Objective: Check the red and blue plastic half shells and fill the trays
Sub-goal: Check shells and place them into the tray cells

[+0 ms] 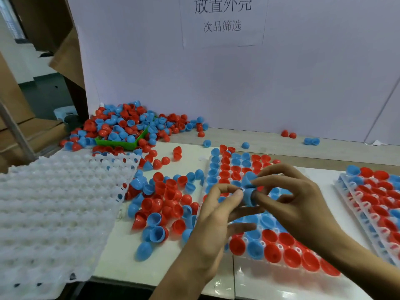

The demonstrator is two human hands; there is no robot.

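Both hands are working at the middle of the view, above the tray that is lying on the white table. The right hand is pinching a blue shell by its lip, with a second blue shell sitting tilted just above it, touching it. The left hand is curling its thumb and forefinger narrowly toward the lower shell; whether they are touching it I cannot tell, and its other fingers are hanging loose.

The tray under the hands is running from 12 o'clock toward 5 o'clock, its cups holding red and blue shells, mostly open side up near the front edge. At 9 o'clock of the hands a loose heap of red and blue shells is lying on the table. At 8 o'clock a stack of white trays is overhanging the table edge. At 11 o'clock a green bin is overflowing with shells, against the white back wall. At 3 o'clock filled trays are lying stacked. A paper sign is hanging on the wall at 12 o'clock.
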